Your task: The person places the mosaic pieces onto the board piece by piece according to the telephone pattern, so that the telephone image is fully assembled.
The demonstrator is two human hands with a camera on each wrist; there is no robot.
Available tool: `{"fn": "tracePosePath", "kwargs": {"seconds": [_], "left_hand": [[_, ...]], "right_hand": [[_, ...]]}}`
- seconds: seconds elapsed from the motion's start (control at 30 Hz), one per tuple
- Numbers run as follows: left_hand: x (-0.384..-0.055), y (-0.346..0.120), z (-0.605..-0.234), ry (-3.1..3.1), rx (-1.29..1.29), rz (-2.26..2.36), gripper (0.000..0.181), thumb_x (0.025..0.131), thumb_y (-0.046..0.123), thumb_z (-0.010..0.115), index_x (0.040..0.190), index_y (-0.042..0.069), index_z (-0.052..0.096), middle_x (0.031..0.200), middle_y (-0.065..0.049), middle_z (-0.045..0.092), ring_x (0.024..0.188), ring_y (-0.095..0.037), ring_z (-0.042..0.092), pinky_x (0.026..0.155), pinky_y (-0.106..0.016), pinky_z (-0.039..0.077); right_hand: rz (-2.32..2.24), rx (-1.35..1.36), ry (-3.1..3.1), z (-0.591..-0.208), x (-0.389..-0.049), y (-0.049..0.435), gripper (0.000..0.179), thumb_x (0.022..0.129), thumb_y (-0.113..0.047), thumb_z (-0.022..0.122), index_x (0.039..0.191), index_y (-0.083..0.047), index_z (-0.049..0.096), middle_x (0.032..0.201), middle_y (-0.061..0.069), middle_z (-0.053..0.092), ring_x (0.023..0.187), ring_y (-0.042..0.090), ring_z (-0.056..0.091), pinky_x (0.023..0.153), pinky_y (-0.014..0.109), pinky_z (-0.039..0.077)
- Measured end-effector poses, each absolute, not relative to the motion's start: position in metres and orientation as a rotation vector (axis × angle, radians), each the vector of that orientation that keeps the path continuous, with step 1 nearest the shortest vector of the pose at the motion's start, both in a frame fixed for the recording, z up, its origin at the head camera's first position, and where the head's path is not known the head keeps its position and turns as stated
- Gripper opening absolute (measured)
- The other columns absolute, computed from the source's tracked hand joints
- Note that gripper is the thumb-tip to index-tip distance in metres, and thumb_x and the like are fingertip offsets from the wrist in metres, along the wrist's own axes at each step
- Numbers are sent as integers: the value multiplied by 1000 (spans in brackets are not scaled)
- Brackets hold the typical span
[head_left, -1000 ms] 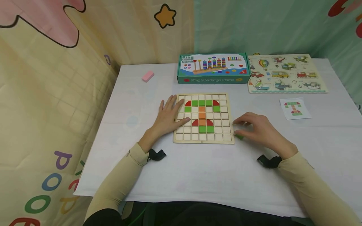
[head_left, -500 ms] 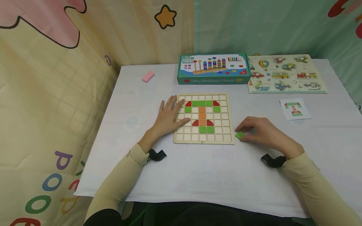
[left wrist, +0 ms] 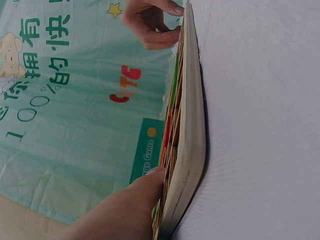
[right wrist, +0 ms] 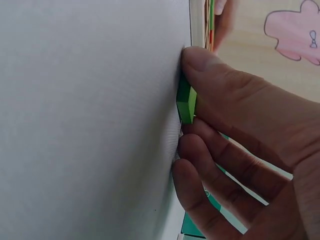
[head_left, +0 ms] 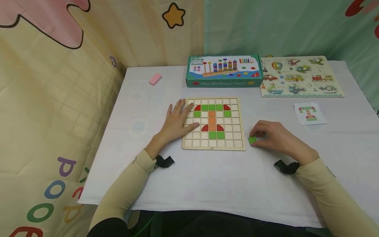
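My left hand (head_left: 176,122) rests on the left side of a wooden grid board (head_left: 213,148), fingers spread and thumb over its cells. In the left wrist view, that thumb lies on top near the board's edge (left wrist: 192,125). Green squares (head_left: 212,107), orange squares (head_left: 212,120) and red quarter-round pieces (head_left: 205,128) sit in the grid in an I-like pattern. Right of the board, my right hand (head_left: 273,138) pinches a green block (head_left: 252,140) between thumb and fingers. The right wrist view shows this block (right wrist: 186,102) low against the white cloth.
A small card (head_left: 311,120) with a coloured pattern lies to the right. Along the back are a green ring game box (head_left: 224,84), a vehicle picture puzzle (head_left: 302,86) and a pink block (head_left: 155,79). Printed curtains (head_left: 251,33) stand behind the table.
My right hand has drawn slightly right, away from the board's edge, with the green block, which now shows more and is turned. The left hand has stayed on the board.
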State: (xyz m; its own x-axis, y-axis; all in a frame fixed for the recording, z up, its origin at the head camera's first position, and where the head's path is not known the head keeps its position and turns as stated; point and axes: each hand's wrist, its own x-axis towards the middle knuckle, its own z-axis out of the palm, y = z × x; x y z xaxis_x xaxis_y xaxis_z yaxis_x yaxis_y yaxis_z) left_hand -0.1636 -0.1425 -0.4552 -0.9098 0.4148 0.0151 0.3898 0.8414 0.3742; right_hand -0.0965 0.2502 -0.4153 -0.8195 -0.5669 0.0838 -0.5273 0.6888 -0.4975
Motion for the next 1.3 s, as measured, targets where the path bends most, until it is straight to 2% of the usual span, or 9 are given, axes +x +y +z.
{"fn": "tracePosePath", "kwargs": {"seconds": [0.37,0.77,0.97,1.17,1.3], "left_hand": [[-164,-142,-454,2952,651,584,89,97,66,59,167,19,31,177,-16,15,165,-31,5,130,-60,-4],[-164,-143,-454,2943,648,593,89,98,65,60,167,19,31,177,-16,14,165,-31,5,130,-60,-5],[-163,-142,-452,2945,651,582,88,98,65,60,167,19,31,177,-16,15,165,-31,5,130,-60,-3],[-163,-143,-453,2953,659,573,89,98,66,60,168,20,29,177,-16,14,165,-31,5,131,-60,-4],[-164,-143,-453,2954,653,565,89,98,67,59,168,21,29,177,-16,14,165,-31,5,131,-59,-4]], "right_hand": [[-740,-968,2907,-409,-99,239,25,78,-18,93,95,-19,74,85,-11,64,80,7,56,72,31,49],[-692,-1004,2868,-399,-117,159,24,83,-26,90,95,-12,74,87,0,68,81,14,60,74,36,54],[-604,-1040,2850,-396,-119,117,20,88,-26,84,95,-11,73,84,0,62,77,16,54,68,33,48],[-663,-1102,2831,-401,-121,98,17,90,-25,83,95,-12,73,86,0,62,80,16,52,68,32,46],[-689,-1103,2812,-405,-121,95,20,90,-27,85,98,-12,74,90,0,65,85,16,53,70,33,49]]}}
